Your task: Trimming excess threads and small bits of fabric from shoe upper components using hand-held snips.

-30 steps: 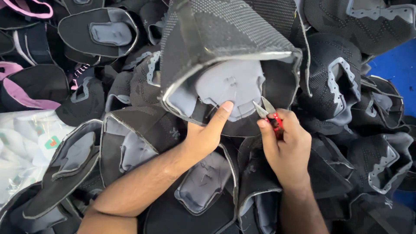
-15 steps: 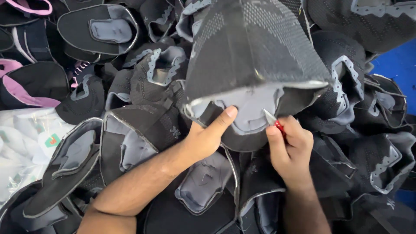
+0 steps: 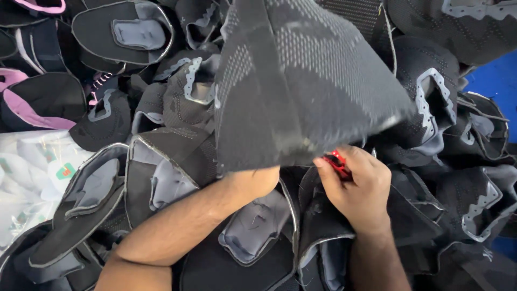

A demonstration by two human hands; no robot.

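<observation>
My left hand [image 3: 257, 182] grips the lower edge of a dark grey knitted shoe upper [image 3: 301, 81], which is lifted and tilted toward me so that it hides most of the fingers. My right hand [image 3: 355, 186] is closed on small red-handled snips [image 3: 338, 161], held right at the upper's bottom edge. Only the red handle shows; the blades are hidden behind the fabric. Both forearms rest over the heap below.
A deep heap of black and grey shoe uppers [image 3: 161, 178] fills the view. Pink-trimmed pieces [image 3: 27, 102] lie at the left. A clear plastic bag [image 3: 32, 178] sits at the lower left. A blue surface [image 3: 498, 81] shows at the right edge.
The upper has been swung up and over: its grey inner lining faced me before, now its knitted outside does. The snips' blades, visible earlier, are now covered by the fabric.
</observation>
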